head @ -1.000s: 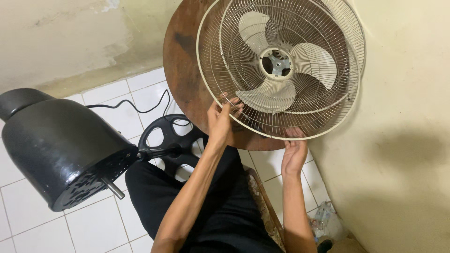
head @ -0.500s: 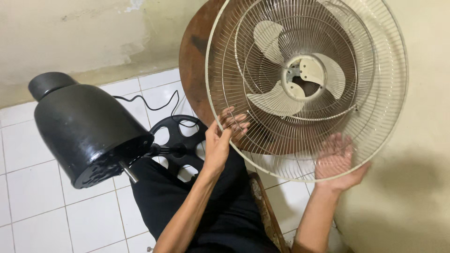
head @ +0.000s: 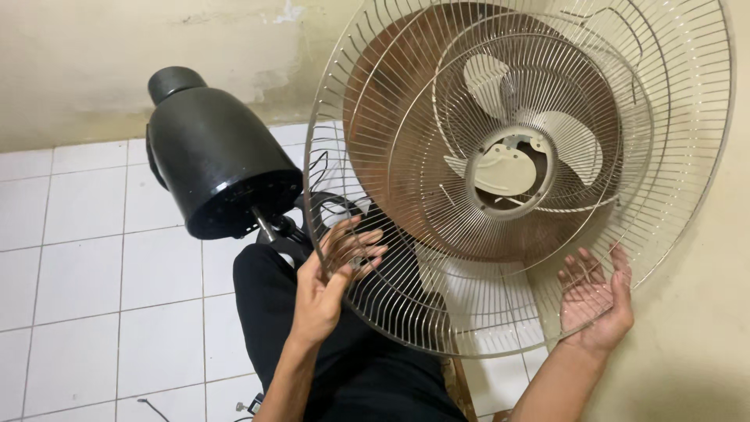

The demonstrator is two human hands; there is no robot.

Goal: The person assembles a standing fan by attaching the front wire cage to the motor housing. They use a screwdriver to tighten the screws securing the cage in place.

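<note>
White floor tiles [head: 78, 312] and a cream wall form the background. At left stands a black fan motor housing [head: 219, 168]. The left hand [head: 332, 281] curls its fingers [head: 361, 242] around the wire fan guard [head: 406, 305] at its left rim. The right hand [head: 598, 297], palm open with fingers spread, supports the lower right rim.
</note>
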